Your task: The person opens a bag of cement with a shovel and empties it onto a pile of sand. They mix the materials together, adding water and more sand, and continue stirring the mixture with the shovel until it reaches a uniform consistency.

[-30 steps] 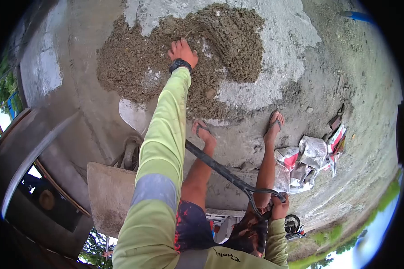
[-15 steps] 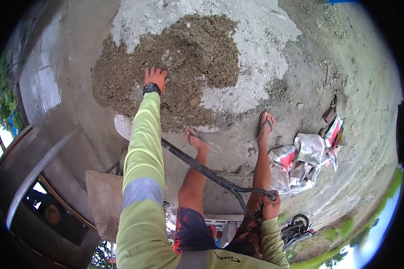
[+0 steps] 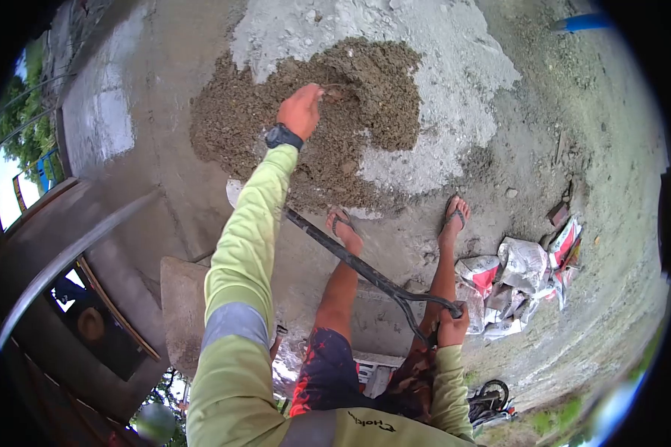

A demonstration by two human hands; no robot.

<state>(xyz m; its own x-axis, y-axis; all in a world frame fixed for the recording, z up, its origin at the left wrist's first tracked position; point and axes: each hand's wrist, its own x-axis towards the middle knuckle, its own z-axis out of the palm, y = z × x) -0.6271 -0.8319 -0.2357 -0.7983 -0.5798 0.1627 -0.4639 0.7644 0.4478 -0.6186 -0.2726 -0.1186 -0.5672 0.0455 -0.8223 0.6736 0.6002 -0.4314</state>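
Over the pile of wet brown concrete mix [image 3: 238, 119] reaches my left hand [image 3: 300, 112], with a dark watch at the wrist. Its fingers are drawn together above the mix; what they hold, if anything, I cannot make out. Beside my right thigh, my right hand [image 3: 453, 325] is wrapped round the forked grip of a shovel [image 3: 343, 255]. The dark shaft slants up and left from there, passing behind my left forearm. A pale bit of the blade shows beyond the sleeve, at the edge of the mix.
Whitish-grey powdery material [image 3: 466, 82] lies round the mix. Crumpled cement bags [image 3: 525, 264] lie to the right of my sandalled feet. A flat board [image 3: 180, 305] is at lower left, and a motorcycle [image 3: 490, 398] stands behind at lower right.
My left hand has gone from spread fingers on the mix to fingers drawn together, farther forward over the pile. My right hand stays on the shovel grip. The view has shifted slightly.
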